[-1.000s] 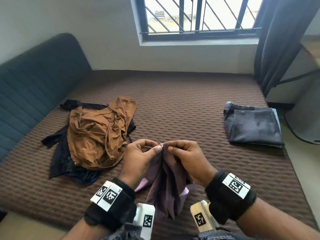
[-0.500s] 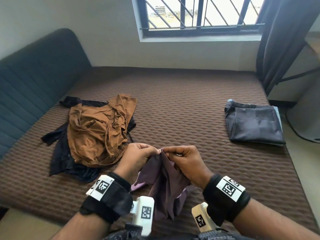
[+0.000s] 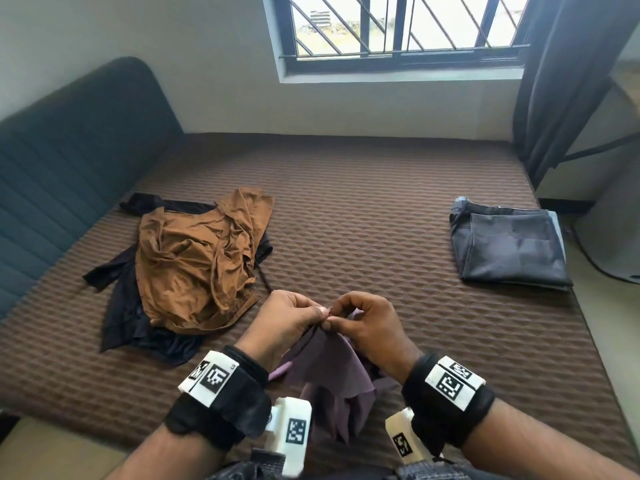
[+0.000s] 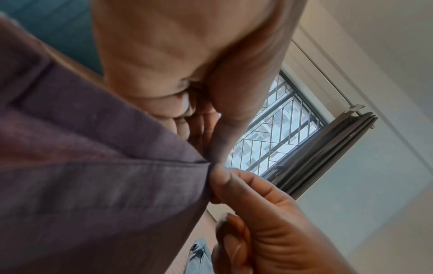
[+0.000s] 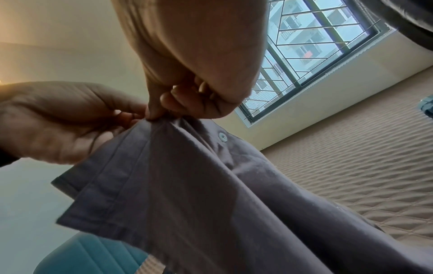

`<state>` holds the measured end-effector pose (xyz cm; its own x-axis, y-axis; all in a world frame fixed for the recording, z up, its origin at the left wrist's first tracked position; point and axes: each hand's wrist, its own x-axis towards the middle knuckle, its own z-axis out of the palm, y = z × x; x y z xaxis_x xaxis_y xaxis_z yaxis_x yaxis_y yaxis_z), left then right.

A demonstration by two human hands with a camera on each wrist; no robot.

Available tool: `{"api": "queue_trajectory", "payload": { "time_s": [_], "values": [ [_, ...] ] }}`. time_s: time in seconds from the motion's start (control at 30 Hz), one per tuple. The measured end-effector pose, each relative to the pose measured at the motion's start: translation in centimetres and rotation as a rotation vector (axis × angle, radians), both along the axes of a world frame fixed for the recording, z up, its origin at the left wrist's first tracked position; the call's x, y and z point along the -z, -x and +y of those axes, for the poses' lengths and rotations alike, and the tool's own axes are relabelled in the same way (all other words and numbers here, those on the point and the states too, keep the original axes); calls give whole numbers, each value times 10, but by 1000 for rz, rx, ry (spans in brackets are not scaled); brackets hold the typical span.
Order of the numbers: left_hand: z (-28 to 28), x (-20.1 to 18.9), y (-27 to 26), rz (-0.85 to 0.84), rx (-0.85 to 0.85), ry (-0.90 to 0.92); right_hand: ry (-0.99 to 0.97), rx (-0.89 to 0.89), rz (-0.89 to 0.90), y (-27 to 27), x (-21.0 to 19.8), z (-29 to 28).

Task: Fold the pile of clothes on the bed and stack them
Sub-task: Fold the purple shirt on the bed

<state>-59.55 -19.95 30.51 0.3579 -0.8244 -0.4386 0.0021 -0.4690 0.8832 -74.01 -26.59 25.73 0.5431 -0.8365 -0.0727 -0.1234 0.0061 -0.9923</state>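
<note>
A purple buttoned shirt (image 3: 329, 368) hangs bunched between my hands above the near edge of the bed. My left hand (image 3: 294, 315) and right hand (image 3: 360, 322) meet fingertip to fingertip, both pinching the shirt's top edge at the button placket. The left wrist view shows the shirt (image 4: 98, 176) pinched at a seam corner. In the right wrist view the shirt (image 5: 187, 185) droops below the pinch, one small button (image 5: 222, 136) visible. A loose pile with a brown garment (image 3: 197, 258) over black clothes (image 3: 121, 306) lies at the left. A folded dark grey garment (image 3: 509, 247) sits at the right.
The brown quilted mattress (image 3: 363, 202) spreads bare between pile and folded stack. A teal padded headboard (image 3: 62, 161) runs along the left. A barred window (image 3: 398, 26) and dark curtain (image 3: 561, 74) stand behind the bed. The floor drops off at the right edge.
Both hands have stayed together pinching the shirt's edge, with small finger shifts at the button. The shirt hangs much as before; the head camera tilted slightly.
</note>
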Motion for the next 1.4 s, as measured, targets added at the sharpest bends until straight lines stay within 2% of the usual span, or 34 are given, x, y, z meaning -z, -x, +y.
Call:
{"api": "queue_trajectory", "payload": {
  "time_s": [0.07, 0.2, 0.37, 0.47, 0.53, 0.63, 0.7, 0.83, 0.9, 1.0, 1.07, 1.1, 1.13, 1.17, 1.2, 1.23, 1.37, 1.4],
  "values": [
    [-1, 6, 0, -61, -3, -9, -65, -34, -20, 0, -1, 1],
    [-2, 19, 4, -75, -36, -2, -350, -133, -99, 2, -6, -5],
    [-1, 25, 1, -204, -25, 54, -376, -261, -56, 6, -16, -9],
    [-1, 16, 4, -364, 102, 113, -397, -286, -107, 7, -16, -11],
    [0, 9, 4, -352, 177, 145, -359, -280, -126, 9, -8, -20],
    [5, -4, 0, -348, 267, 187, -168, -181, 32, 21, 30, -41],
    [14, -17, -5, -339, 320, 231, -105, -150, 194, 34, 75, -55],
    [32, -47, -19, -288, 345, 269, -25, -345, 547, 51, 150, -61],
    [41, -61, -28, -294, 310, 287, -35, -370, 586, 43, 176, -58],
    [59, -76, -47, -328, 220, 281, -129, -335, 495, 17, 195, -46],
    [74, -80, -67, -465, 163, 274, -128, -257, 416, 4, 192, -41],
    [85, -77, -83, -639, 117, 256, -67, -226, 408, 0, 187, -40],
    [96, -70, -101, -892, 63, 197, 0, -206, 416, -3, 177, -43],
    [108, -63, -117, -1144, -13, 88, 58, -200, 409, -5, 165, -46],
    [119, -53, -133, -1299, -108, -15, 112, -216, 396, -6, 150, -50],
    [130, -43, -147, -1336, -194, -82, 173, -243, 375, -8, 133, -53],
    [158, -8, -186, -1147, -349, -118, 302, -385, 346, -20, 72, -66],
    [160, -2, -193, -1122, -370, -123, 308, -451, 399, -20, 62, -71]
  ]
}}
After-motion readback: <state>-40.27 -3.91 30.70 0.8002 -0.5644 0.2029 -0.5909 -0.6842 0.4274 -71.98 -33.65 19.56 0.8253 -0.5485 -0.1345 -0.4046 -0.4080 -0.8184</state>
